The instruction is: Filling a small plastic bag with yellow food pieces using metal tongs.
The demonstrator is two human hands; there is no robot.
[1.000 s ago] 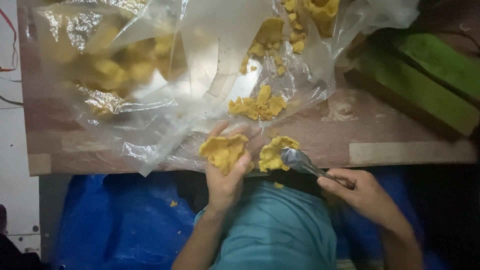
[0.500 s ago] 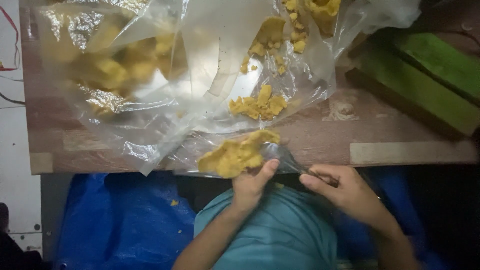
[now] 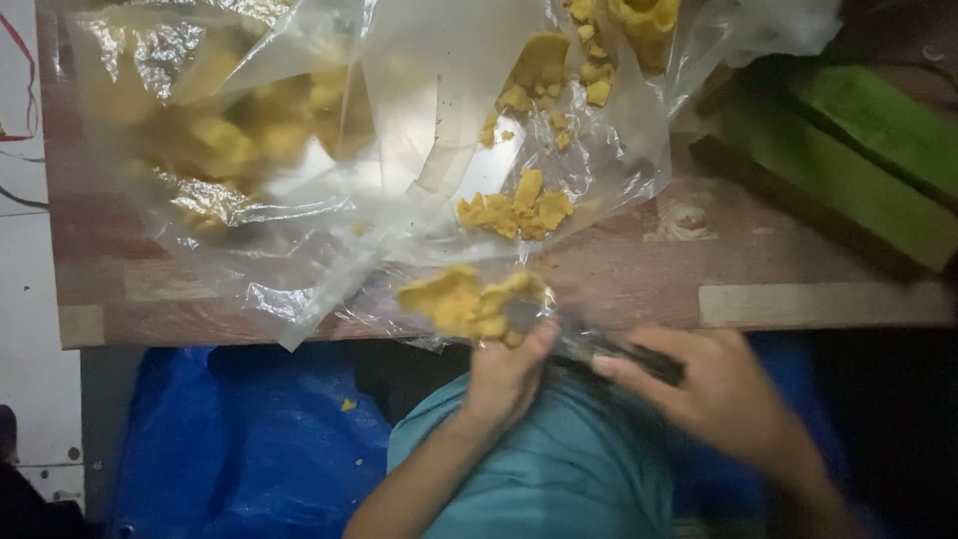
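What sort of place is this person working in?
Probably a simple home or small workshop food-preparation spot. A worn wooden table carries clear plastic bags of yellow chunks, and blue sheeting lies underneath the table's edge.

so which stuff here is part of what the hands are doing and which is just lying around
In use: yellow chunk, under the left hand; dark tool in the right hand.
Lying about: clear plastic bags, loose yellow pieces, green blocks, blue sheet.
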